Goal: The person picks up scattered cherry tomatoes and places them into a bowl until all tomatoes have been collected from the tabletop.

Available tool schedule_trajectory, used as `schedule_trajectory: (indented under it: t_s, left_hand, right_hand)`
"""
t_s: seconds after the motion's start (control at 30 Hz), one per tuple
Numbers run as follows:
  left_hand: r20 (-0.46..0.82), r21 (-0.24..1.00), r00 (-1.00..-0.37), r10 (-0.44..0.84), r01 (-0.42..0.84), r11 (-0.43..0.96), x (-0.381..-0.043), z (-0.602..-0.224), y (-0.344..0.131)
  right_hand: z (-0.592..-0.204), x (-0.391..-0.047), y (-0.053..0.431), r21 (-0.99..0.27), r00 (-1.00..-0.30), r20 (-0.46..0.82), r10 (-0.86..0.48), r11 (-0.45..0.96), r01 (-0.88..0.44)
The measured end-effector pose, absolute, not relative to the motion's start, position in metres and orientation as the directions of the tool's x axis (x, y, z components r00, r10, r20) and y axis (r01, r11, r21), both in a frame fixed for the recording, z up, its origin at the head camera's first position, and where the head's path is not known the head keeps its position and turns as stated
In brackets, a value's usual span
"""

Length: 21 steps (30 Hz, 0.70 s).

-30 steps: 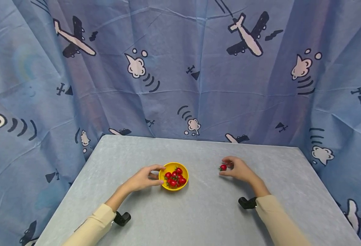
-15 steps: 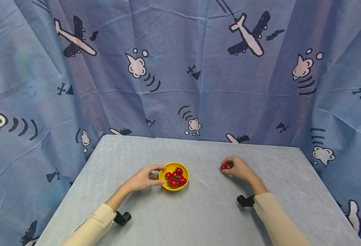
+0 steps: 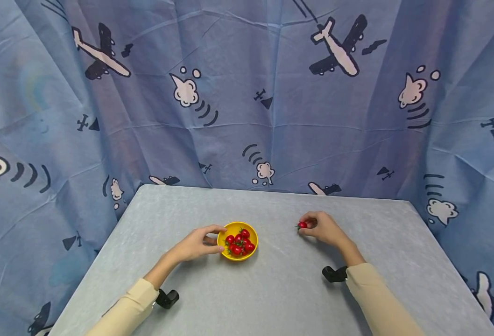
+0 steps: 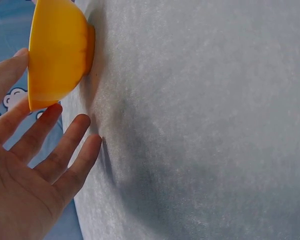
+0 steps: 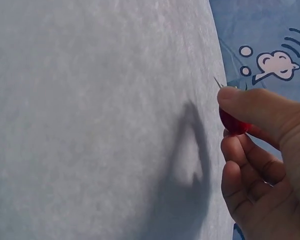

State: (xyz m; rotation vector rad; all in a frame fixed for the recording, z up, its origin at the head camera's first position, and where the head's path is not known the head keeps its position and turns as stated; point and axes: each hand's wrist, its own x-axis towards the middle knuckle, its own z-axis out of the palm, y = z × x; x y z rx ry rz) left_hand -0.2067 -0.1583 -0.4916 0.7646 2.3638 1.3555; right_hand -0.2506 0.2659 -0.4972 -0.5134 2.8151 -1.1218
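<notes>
A small yellow bowl (image 3: 232, 228) holds several red cherry tomatoes (image 3: 236, 250) with green stems. Beside its left side is my left hand (image 3: 193, 245), thumb and index fingertips at the rim. The left wrist view shows the bowl's outer wall (image 4: 57, 55), with the other fingers spread and fairly straight below it. Over to the right, my right hand (image 3: 326, 229) pinches one cherry tomato (image 3: 302, 225) between thumb and fingers. Seen from the right wrist, the thumb covers part of this tomato (image 5: 232, 121), its thin green stem sticking out past the thumb tip.
A pale grey table (image 3: 272, 289) lies under both hands. Behind it hangs a blue curtain (image 3: 230, 93) printed with airplanes and clouds. Black wrist-camera mounts (image 3: 335, 274) jut inward from both sleeves.
My right thumb and fingers have come together on the cherry tomato, and the hand has moved slightly left and away from me with it. The left hand and bowl stay put.
</notes>
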Motion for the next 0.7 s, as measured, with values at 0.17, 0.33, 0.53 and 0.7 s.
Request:
schedule_trajectory:
  t_s: [0.17, 0.33, 0.53, 0.7]
  left_hand:
    - [-0.008, 0.869, -0.81, 0.586, 0.285, 0.405, -0.206, -0.49, -0.158]
    - [-0.009, 0.875, -0.81, 0.586, 0.278, 0.397, -0.206, -0.49, -0.158]
    - [-0.011, 0.878, -0.81, 0.586, 0.273, 0.394, -0.206, -0.491, -0.158]
    - [-0.006, 0.878, -0.808, 0.589, 0.277, 0.389, -0.206, -0.491, -0.158]
  right_hand:
    - [-0.493, -0.247, 0.26, -0.686, -0.938, 0.065, -0.342, 0.667, -0.291]
    - [-0.491, -0.244, 0.254, -0.705, -0.931, 0.072, -0.359, 0.642, -0.301]
    - [-0.487, -0.241, 0.247, -0.715, -0.922, 0.075, -0.38, 0.624, -0.315]
    - [-0.484, -0.239, 0.239, -0.724, -0.907, 0.097, -0.409, 0.596, -0.346]
